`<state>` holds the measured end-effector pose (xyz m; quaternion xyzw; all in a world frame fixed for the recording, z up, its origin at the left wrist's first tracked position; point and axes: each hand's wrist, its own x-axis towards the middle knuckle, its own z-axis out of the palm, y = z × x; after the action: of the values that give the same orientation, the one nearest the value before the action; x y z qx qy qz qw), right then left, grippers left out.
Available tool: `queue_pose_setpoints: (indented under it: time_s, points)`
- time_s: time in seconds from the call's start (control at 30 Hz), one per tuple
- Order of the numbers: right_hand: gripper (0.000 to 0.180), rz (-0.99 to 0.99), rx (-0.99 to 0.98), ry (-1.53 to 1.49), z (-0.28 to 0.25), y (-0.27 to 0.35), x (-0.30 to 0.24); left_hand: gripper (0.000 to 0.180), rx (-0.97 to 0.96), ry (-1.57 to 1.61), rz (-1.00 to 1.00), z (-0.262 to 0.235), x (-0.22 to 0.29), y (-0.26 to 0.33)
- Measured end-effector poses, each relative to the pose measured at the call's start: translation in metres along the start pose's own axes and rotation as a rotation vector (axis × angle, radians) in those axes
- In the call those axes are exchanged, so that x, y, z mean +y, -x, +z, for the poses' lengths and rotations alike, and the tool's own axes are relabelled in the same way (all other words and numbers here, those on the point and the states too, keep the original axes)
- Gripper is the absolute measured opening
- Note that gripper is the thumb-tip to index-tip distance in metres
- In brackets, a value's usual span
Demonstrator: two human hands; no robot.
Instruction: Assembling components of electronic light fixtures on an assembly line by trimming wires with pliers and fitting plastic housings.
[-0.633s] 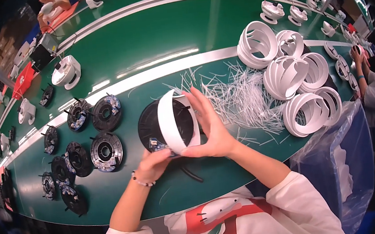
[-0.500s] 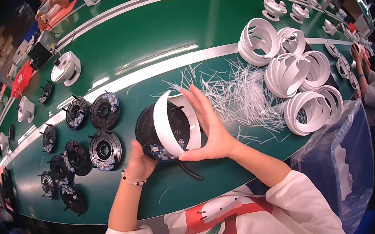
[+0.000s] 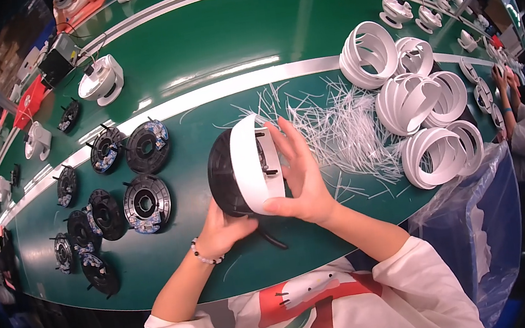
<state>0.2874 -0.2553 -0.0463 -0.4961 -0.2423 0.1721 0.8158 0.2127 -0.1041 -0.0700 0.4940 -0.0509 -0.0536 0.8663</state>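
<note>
I'm spanning the white ring (image 3: 249,172) with the right hand (image 3: 305,188), its thumb on the near edge and its fingers spread along the far side in a wide, curved hold, while the left hand (image 3: 223,231) is resting at the lower edge of the black disc (image 3: 222,179) — its fingers are hiding, so I can't tell how far they're closing. That disc is sitting above the bench (image 3: 183,265) at the ring's left rim, nearer the left hand, their axes running roughly left to right; both forearms are angling inward from below.
</note>
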Motion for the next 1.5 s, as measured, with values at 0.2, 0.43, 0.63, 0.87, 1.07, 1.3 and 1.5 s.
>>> queue_pose_setpoints:
  time_s: [0.2, 0.43, 0.63, 0.87, 1.07, 1.3, 1.5]
  points:
    - [0.122, -0.188, -0.136, 0.508, -0.004, 0.002, 0.0, 0.081, -0.067, 0.672, -0.131, 0.001, 0.016, -0.014]
    - [0.128, -0.218, -0.171, 0.6, 0.006, 0.001, -0.01, 0.06, 0.287, 0.547, -0.079, 0.012, 0.02, -0.015]
    - [0.123, -0.316, -0.21, 0.674, 0.006, 0.0, -0.005, 0.059, 0.316, 0.526, -0.072, 0.012, 0.017, -0.016]
    - [0.115, -0.385, -0.263, 0.794, 0.004, -0.002, -0.006, 0.055, 0.398, 0.523, -0.127, 0.016, 0.023, -0.02]
    - [0.111, -0.251, -0.286, 0.614, -0.001, -0.005, -0.012, 0.048, 0.373, 0.577, -0.169, 0.02, 0.025, -0.017]
    - [0.107, -0.343, -0.347, 0.886, 0.007, -0.004, -0.016, 0.063, 0.29, 0.551, -0.174, 0.024, 0.029, -0.014]
    - [0.108, -0.318, -0.425, 0.889, 0.001, -0.011, -0.02, 0.073, 0.105, 0.57, -0.17, 0.012, 0.026, -0.016]
